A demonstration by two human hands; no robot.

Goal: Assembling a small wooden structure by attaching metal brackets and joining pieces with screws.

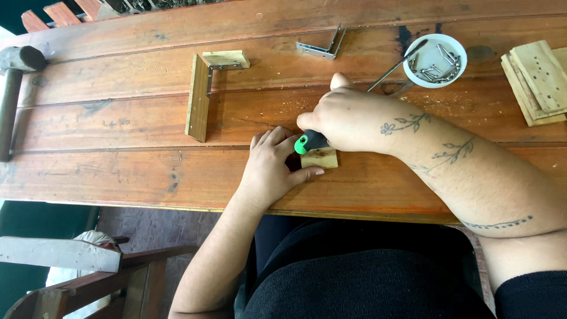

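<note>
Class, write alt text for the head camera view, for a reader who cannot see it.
A person's right hand grips a green-and-black tool handle over a small pale wooden block, which the left hand steadies on a brown plank workbench. Beyond lie an L-shaped wooden piece with a metal bracket, a white bowl of metal screws, stacked thin wooden boards and a mallet.

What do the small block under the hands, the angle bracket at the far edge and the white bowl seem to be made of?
Small block: pale bare wood, grain visible, seemingly unvarnished.
Angle bracket: grey metal, dull sheen, thin bent strip.
White bowl: smooth and glossy, probably plastic or ceramic; it holds metal screws.
</note>
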